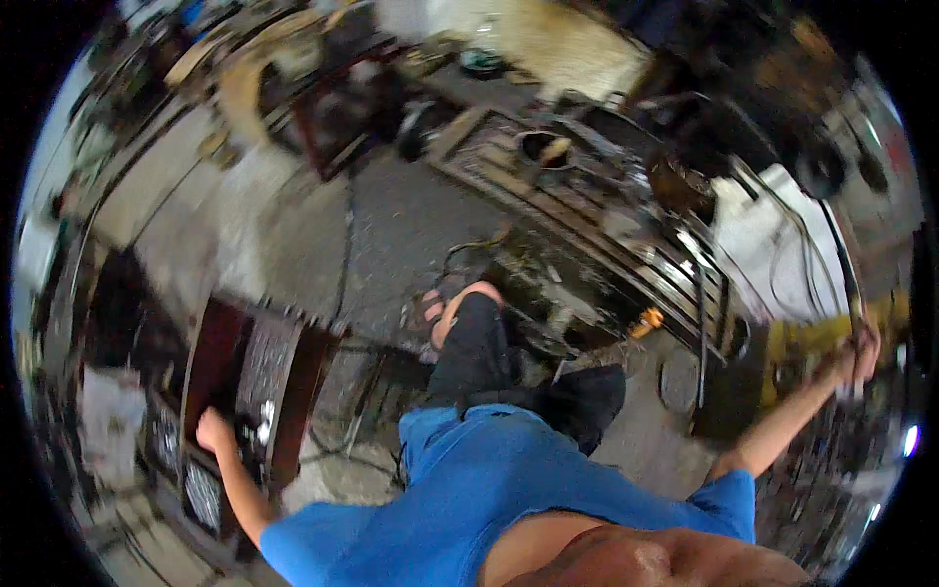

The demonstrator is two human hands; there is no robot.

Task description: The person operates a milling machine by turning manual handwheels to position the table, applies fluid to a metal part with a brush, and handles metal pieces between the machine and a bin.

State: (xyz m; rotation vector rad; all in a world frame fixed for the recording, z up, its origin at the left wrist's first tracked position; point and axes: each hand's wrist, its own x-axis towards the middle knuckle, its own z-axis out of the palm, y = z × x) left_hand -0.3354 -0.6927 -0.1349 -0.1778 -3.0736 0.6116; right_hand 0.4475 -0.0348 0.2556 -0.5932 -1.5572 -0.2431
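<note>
My left hand [213, 430] is out to the left, its fingers curled, at the dark red metal frame [210, 357]. Whether it grips the frame's edge or only hovers over it, I cannot tell. Far out on the right, my right hand [859, 357] is closed, blurred by motion. A thin dark rod or cable [843, 256] runs down toward it, and what its fingers hold cannot be made out. Behind that hand lies a yellowish surface [807, 342].
A slatted metal bench [558, 210] crosses ahead to the right, bearing a round can [546, 149] and metal parts. A white board [782, 240] with cables stands beyond. An orange tool [647, 322] lies below the bench. Cables cross the concrete floor [391, 220] near my feet.
</note>
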